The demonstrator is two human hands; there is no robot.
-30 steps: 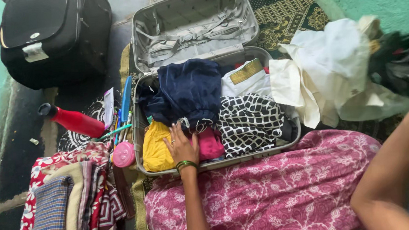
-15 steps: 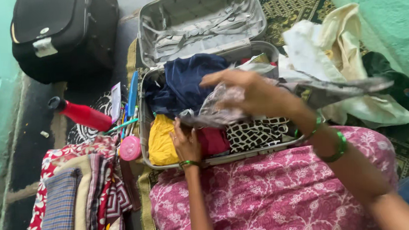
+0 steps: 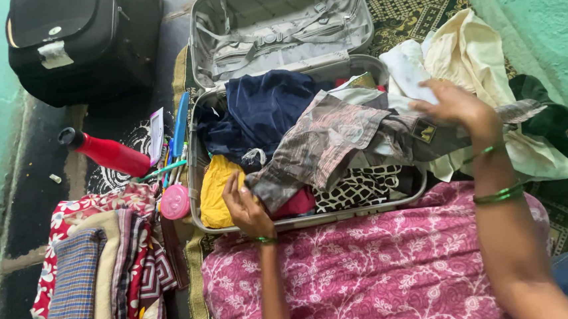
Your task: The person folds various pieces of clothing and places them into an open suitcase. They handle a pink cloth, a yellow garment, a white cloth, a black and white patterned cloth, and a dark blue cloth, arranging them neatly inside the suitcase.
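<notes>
While the left hand (image 3: 246,209) and right hand (image 3: 452,104) grip the grey-brown patterned cloth garment (image 3: 336,142) (fingers pinching its ends), spreading it over the open grey hard-shell suitcase (image 3: 196,185) looks underway; lowering it flat seems next.

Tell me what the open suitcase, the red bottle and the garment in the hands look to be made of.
Open suitcase: likely hard plastic shell, grey and smooth with a rigid rim; its lid has a fabric lining with straps.
Red bottle: probably metal or plastic, glossy red, with a dark cap.
Grey-brown garment: thin woven cloth, matte, draping and creasing between the left hand and right hand.
</notes>
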